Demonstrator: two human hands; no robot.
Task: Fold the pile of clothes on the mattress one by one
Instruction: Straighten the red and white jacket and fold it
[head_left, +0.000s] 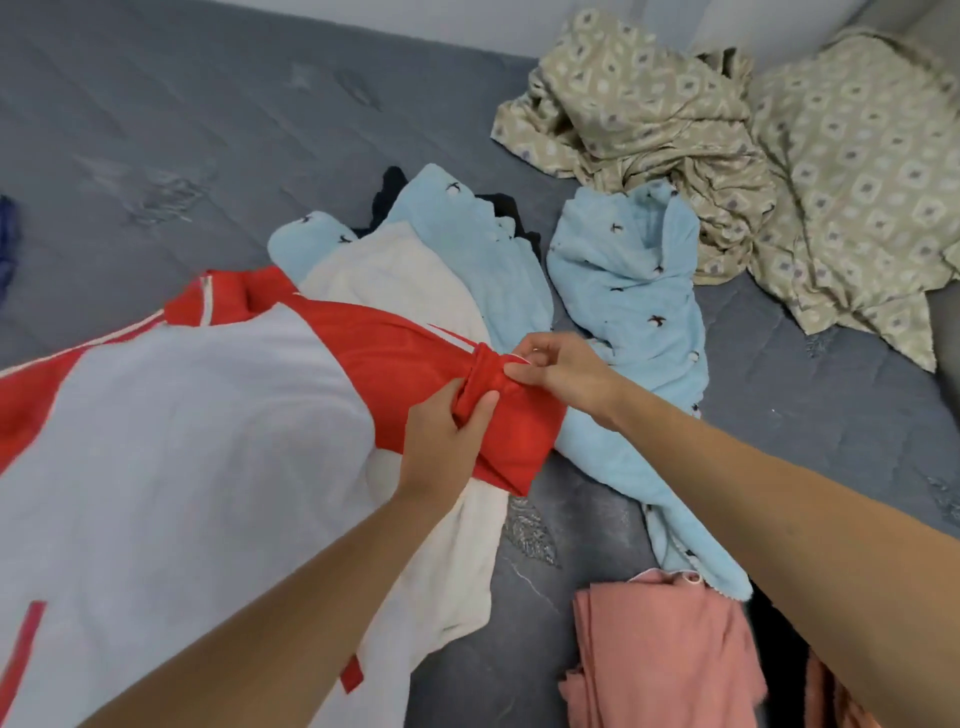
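While the red and white jacket (171, 415) lies spread on the mattress (156, 130), its bunched red sleeve (447, 374) is pinched by the left hand (447, 447) and right hand (556, 374), likely so it can be pulled straight for folding.

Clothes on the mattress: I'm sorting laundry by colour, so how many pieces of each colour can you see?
Red and white: 1, jacket, sleeve gripped by left hand and right hand
Light blue: 2
Cream: 1
Pink: 1
Beige patterned: 2
Total: 7
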